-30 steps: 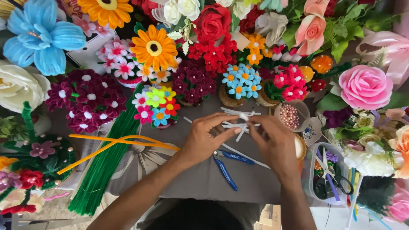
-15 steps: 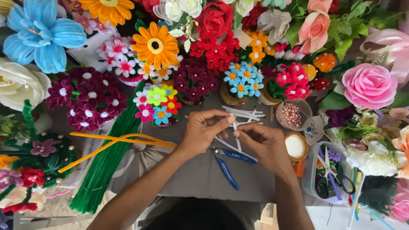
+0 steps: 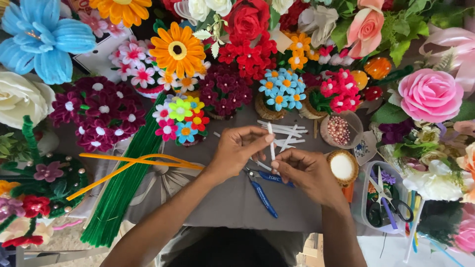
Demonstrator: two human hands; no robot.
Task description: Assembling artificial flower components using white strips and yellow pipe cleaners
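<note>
Above the grey cloth, both hands pinch a fuzzy white stem.

Two hands, the left hand and the right hand, are meeting at centre. One pair of blue-handled cutters is lying at six o'clock. Two orange stems are crossing at nine o'clock. Two round dishes are sitting at three o'clock: one bead dish, one white-filled dish.
</note>
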